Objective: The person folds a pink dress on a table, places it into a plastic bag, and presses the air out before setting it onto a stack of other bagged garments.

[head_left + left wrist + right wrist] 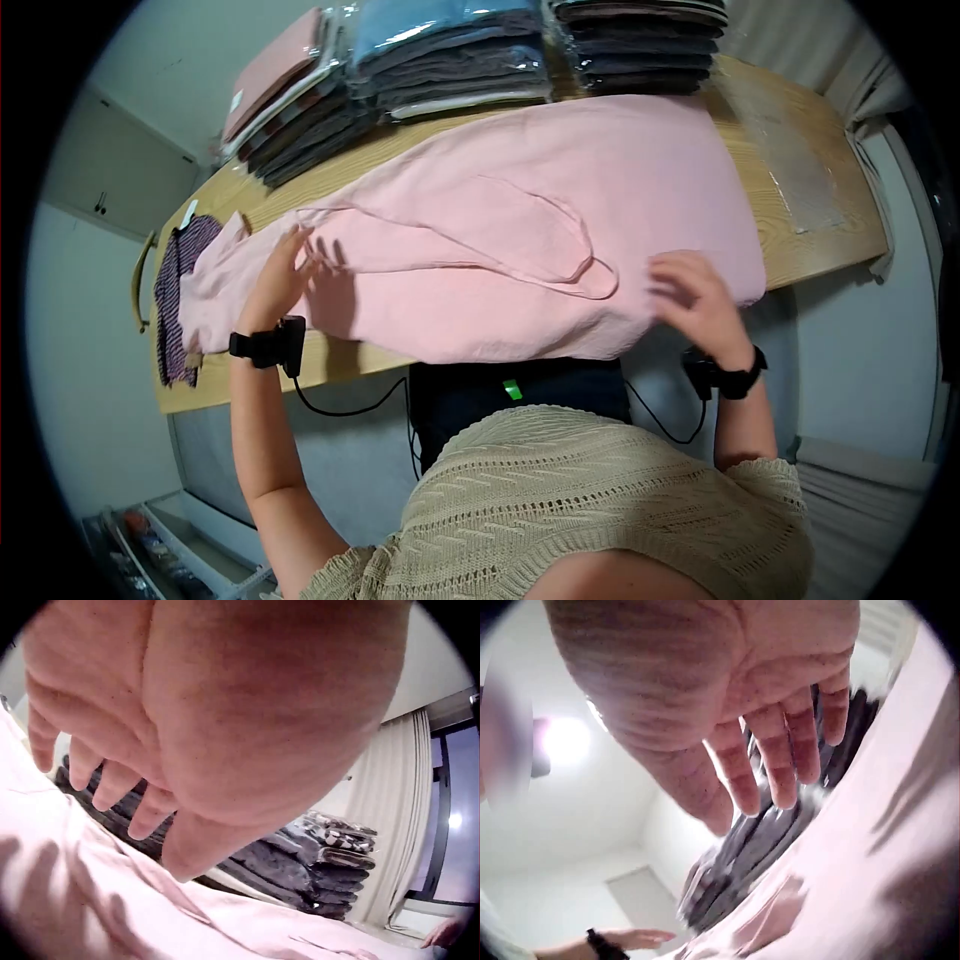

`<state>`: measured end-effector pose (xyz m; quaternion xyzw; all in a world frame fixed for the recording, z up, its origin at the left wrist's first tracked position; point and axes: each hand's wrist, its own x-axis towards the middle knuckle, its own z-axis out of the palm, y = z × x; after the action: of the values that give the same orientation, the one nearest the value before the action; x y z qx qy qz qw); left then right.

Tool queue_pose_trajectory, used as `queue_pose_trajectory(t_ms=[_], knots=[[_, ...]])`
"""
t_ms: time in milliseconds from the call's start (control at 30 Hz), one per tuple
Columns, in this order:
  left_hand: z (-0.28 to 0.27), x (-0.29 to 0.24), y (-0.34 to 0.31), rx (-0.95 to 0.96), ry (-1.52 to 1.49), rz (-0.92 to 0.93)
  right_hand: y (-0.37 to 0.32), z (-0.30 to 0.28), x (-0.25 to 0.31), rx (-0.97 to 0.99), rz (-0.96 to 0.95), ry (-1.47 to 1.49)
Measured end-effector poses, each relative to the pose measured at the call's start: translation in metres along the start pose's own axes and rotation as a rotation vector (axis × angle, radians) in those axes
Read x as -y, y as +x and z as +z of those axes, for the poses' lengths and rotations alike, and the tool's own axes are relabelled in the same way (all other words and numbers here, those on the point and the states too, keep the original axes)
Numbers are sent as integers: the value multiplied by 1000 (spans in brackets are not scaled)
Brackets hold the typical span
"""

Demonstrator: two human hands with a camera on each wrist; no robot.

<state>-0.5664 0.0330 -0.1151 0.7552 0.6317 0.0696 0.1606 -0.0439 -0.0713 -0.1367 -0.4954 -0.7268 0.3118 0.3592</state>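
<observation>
A long pink dress-like garment (640, 170) lies spread across the wooden table, its narrower end to the left. Over its middle runs a thin pink tie (606, 294) in loose loops. My left hand (275, 280) hovers above the narrower part, fingers spread and casting a shadow on the cloth. On the other side, my right hand (700, 305) is held over the front right part, fingers relaxed and slightly bent. Both wrist views show bare palms, the left palm (247, 705) and the right palm (705, 675), with nothing held in them.
Plastic-wrapped stacks of folded clothes stand along the back: a left stack (290, 110), a middle stack (450, 70) and a right stack (640, 50). A clear plastic bag (790, 160) lies at the table's right (845, 225). Dark patterned cloth (172, 300) lies at the left end.
</observation>
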Motion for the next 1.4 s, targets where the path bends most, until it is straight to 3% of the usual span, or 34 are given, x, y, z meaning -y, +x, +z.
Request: queue_pose_trajectory(t_ms=[67,133,200,233,333,367,467,567,600,900,1000,1067,1133,1233,1267,1333,1400], knots=[[13,25,-24,-30,-27,-129,26,29,26,151,-270,-307],[22,33,-45,-62,1,-150,36,51,25,182,-331,-294],[28,34,-62,-65,-59,-106,49,63,17,221,-396,-535],[32,40,-65,-31,-56,-136,53,67,14,177,-392,-510],[41,42,-73,-1,29,-143,63,60,12,234,-349,-681],[43,39,-75,-3,27,-145,67,59,0,183,-425,-716],[47,34,-75,-2,134,-147,79,33,12,170,-350,-780],[49,38,-74,-7,132,-142,95,-6,15,2,-274,-830],[48,38,-74,-2,129,-130,99,-17,12,-95,-345,-802],[60,54,-73,-64,174,-109,103,-84,-73,-40,-141,-914],[60,56,-73,-52,124,-107,88,-96,-92,-184,-155,-981],[64,65,-71,-52,163,-89,73,-107,-106,-268,82,-947],[62,59,-71,-36,161,-111,52,-120,-120,-284,73,-982],[62,58,-73,-31,167,-112,6,-125,-127,-677,88,-729],[64,60,-73,-39,151,-114,-16,-123,-134,-678,112,-745],[72,80,-68,-27,168,-81,-60,-107,-162,-1054,358,-211],[77,88,-67,-45,217,-116,-96,-77,-183,-1141,237,-214]])
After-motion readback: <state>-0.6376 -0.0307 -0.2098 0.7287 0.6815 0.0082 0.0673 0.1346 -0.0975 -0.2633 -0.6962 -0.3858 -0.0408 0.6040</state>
